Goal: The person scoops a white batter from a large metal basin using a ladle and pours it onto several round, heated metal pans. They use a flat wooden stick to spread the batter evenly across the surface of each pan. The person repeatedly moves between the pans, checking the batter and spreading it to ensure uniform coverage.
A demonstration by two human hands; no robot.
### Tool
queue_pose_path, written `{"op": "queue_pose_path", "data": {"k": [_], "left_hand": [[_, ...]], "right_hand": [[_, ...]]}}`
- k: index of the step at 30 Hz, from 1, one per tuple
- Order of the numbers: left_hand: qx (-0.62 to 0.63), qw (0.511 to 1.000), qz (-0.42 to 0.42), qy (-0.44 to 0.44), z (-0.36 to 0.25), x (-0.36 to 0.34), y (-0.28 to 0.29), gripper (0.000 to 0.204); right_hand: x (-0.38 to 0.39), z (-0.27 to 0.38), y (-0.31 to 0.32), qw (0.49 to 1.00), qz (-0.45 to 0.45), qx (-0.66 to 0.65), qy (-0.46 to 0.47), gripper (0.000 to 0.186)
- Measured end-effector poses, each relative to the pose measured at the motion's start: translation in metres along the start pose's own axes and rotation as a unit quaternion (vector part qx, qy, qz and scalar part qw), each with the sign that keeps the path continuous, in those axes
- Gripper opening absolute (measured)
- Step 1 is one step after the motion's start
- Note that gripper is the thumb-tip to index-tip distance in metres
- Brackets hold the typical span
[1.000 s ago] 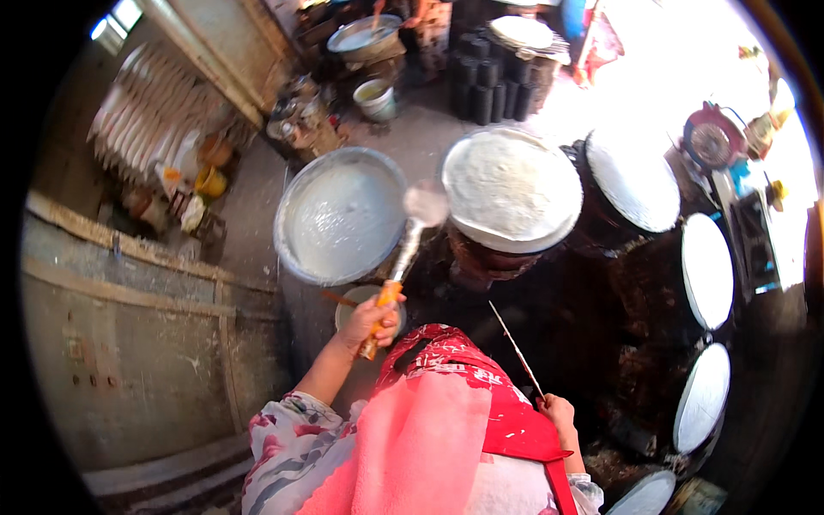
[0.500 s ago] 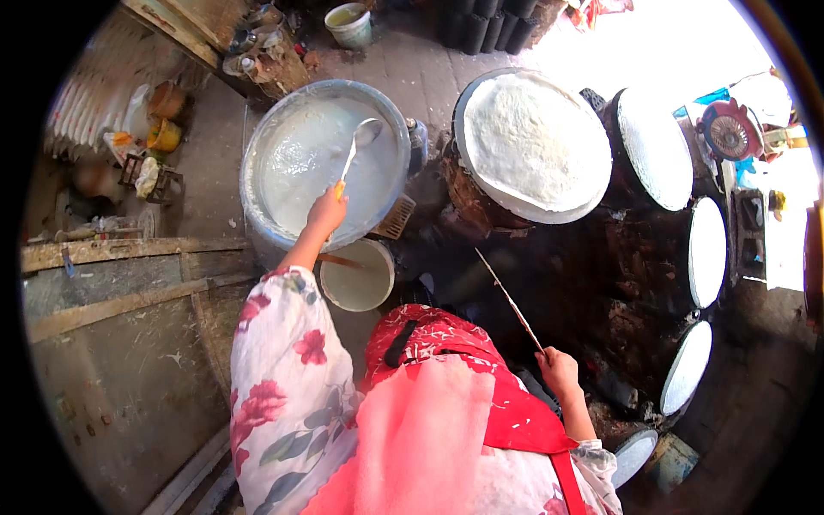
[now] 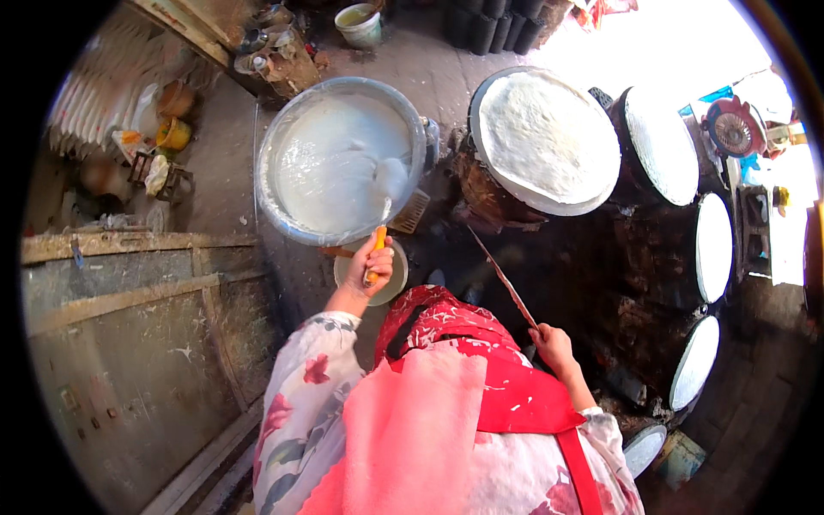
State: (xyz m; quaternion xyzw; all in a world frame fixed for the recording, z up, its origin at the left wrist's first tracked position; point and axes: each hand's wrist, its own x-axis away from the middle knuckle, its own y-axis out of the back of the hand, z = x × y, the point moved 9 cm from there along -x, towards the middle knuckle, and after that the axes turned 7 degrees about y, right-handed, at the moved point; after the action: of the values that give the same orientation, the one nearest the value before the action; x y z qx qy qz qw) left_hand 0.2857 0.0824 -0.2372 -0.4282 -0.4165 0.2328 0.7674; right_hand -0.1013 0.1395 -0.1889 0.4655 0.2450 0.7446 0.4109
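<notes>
My left hand (image 3: pixel 369 268) is closed round the yellow-orange handle of a metal ladle (image 3: pixel 386 206). The ladle's bowl, smeared by motion, dips into white batter (image 3: pixel 326 163) near the right side of a large round tub (image 3: pixel 265 184). A long thin flat stick (image 3: pixel 506 286), pale and coated in places, is gripped in my right hand (image 3: pixel 552 346); its far end points up and left over the dark floor. Beyond the stick, a spread white layer of batter (image 3: pixel 541 133) covers most of a round griddle (image 3: pixel 573 204). Below the tub, my left hand partly hides a pale bucket (image 3: pixel 397 279).
Several more round white-topped griddles (image 3: pixel 661 146) curve down the right side. A red fan (image 3: pixel 734 129) stands at the far right. At left is a worn panel with wooden rails (image 3: pixel 137 296). A small bucket (image 3: pixel 359 27) and dark cylinders (image 3: pixel 493 26) stand at the back.
My left hand has drawn back toward me and right, and the ladle has moved lower into the batter. The right hand still holds the stick, with little movement.
</notes>
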Motion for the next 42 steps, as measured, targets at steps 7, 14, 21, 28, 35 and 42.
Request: {"op": "queue_pose_path", "data": {"k": [7, 14, 21, 28, 35, 42], "left_hand": [[0.098, 0.98, 0.169, -0.027, 0.042, 0.066, -0.133, 0.034], [-0.098, 0.955, 0.256, -0.114, 0.063, 0.18, -0.282, 0.039], [-0.263, 0.877, 0.268, -0.301, -0.008, 0.216, -0.26, 0.037], [-0.359, 0.758, -0.282, -0.466, -0.133, 0.198, -0.118, 0.03], [-0.289, 0.864, -0.147, -0.384, -0.18, 0.139, -0.124, 0.03], [-0.178, 0.94, 0.221, -0.19, -0.086, 0.093, -0.224, 0.029]], "right_hand": [[-0.036, 0.025, 0.023, 0.995, -0.003, 0.027, 0.092, 0.03], [-0.059, 0.057, 0.032, 0.985, -0.024, 0.039, 0.166, 0.03], [-0.065, 0.084, 0.014, 0.974, -0.022, 0.027, 0.225, 0.03], [-0.044, 0.074, 0.032, 0.979, -0.053, 0.017, 0.196, 0.027], [-0.027, 0.077, 0.06, 0.978, -0.117, 0.006, 0.17, 0.024], [-0.036, 0.033, 0.068, 0.97, -0.144, -0.184, 0.066, 0.026]]}}
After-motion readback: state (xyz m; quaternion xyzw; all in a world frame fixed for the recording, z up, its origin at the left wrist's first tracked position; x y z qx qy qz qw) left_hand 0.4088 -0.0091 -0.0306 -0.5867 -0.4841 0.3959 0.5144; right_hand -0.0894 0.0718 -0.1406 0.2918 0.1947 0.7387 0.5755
